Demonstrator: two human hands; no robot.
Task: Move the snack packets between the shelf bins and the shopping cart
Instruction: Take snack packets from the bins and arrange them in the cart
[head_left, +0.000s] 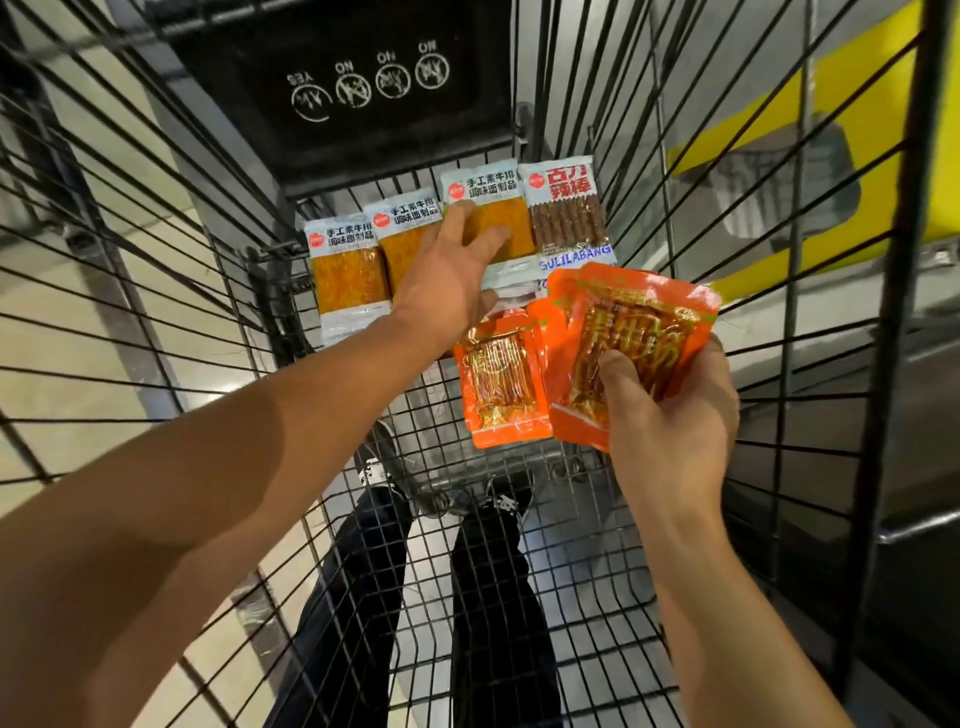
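Note:
I look down into a black wire shopping cart (545, 571). At its far end lie three pale packets with yellow-orange contents (348, 270) side by side, and a brown stick-snack packet (569, 213) to their right. My left hand (452, 275) reaches over them, its straight fingers resting on the third yellow packet (511, 208). An orange foil packet (501, 384) lies on the cart floor nearer to me. My right hand (665, 410) grips a small stack of orange packets (634, 332) above the cart floor, thumb pressed on the top one.
The black child-seat flap (363, 78) with printed icons closes the cart's far end. Wire walls rise on both sides. A yellow shelf edge (810, 119) shows through the right wall. My legs and shoes (498, 499) appear below the mesh floor.

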